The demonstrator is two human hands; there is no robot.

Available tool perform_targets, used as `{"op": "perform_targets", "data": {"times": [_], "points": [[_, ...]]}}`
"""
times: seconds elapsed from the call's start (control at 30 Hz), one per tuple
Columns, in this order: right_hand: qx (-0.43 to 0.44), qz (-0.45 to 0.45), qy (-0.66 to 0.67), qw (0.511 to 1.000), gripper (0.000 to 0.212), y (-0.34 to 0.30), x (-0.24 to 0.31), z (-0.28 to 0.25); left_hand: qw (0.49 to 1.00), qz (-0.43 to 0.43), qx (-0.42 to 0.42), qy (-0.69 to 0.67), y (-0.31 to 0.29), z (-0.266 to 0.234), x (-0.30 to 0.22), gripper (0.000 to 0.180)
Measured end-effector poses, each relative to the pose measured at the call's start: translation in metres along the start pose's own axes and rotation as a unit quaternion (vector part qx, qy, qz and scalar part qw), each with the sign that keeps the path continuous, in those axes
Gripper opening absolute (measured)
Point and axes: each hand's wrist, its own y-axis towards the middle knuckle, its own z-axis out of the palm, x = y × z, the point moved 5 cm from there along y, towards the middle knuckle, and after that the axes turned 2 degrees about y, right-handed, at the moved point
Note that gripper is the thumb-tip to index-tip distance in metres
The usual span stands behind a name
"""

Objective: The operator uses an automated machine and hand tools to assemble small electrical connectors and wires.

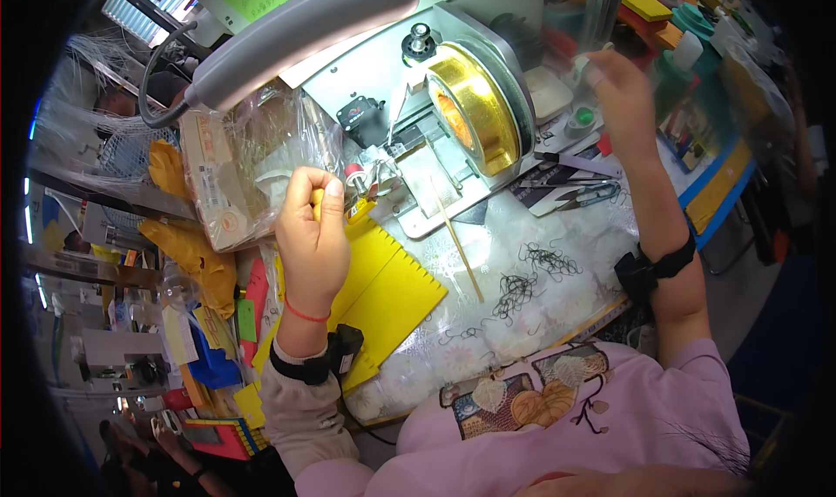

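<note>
My left hand [314, 227] is closed in a pinch, thumb pressed on the bent index finger. What it holds, if anything, is too small to make out. It is just left of a small red-tipped part [354, 173] on the front of a bench machine [427, 179]. A large gold spool [488, 105] stands on that machine. Raised at the right, beyond the spool, my right hand [623, 88] has its fingertips drawn together; whatever is between them is blurred. Yellow notched cards [374, 288] lie below my left hand. A thin wooden stick [461, 258] rests against the machine's base.
A grey lamp [300, 40] arches over the machine. Left of it stands a plastic-wrapped carton [218, 184]. Loose black curled strands [515, 295] lie on the patterned table cover [409, 366]. Tweezers [588, 194], a small green-centred cup [581, 121] and bottles [684, 57] are at the right.
</note>
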Motion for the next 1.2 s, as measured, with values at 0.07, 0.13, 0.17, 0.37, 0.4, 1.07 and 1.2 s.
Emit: {"op": "perform_targets", "data": {"times": [0.07, 0.13, 0.17, 0.37, 0.4, 1.07, 1.2], "points": [[-0.019, -0.003, -0.011, 1.000, 0.010, 0.002, -0.001, -0.003, 1.000, -0.015, 0.000, 0.003, 0.001, -0.002, 0.003, 0.010], [-0.037, -0.005, -0.021, 0.999, 0.010, 0.004, -0.004, -0.006, 1.000, -0.022, 0.004, -0.017, 0.002, -0.002, 0.006, 0.011], [-0.040, -0.002, -0.005, 0.999, 0.011, 0.006, -0.007, -0.008, 1.000, -0.024, 0.004, -0.017, 0.003, -0.001, 0.008, 0.011], [-0.037, -0.003, 0.017, 0.999, 0.012, 0.007, -0.012, -0.008, 0.992, -0.058, 0.056, -0.094, 0.005, 0.005, 0.014, 0.012], [-0.038, -0.003, 0.011, 0.999, 0.012, 0.006, -0.011, -0.008, 0.989, -0.062, 0.069, -0.118, 0.005, 0.007, 0.018, 0.012], [-0.121, -0.064, -0.116, 0.984, 0.008, 0.026, 0.002, -0.038, 0.975, -0.102, 0.108, -0.168, 0.004, 0.013, 0.039, 0.010], [-0.112, -0.058, -0.092, 0.988, 0.009, 0.031, -0.010, -0.041, 0.975, -0.110, 0.104, -0.165, 0.003, 0.011, 0.039, 0.010]]}}
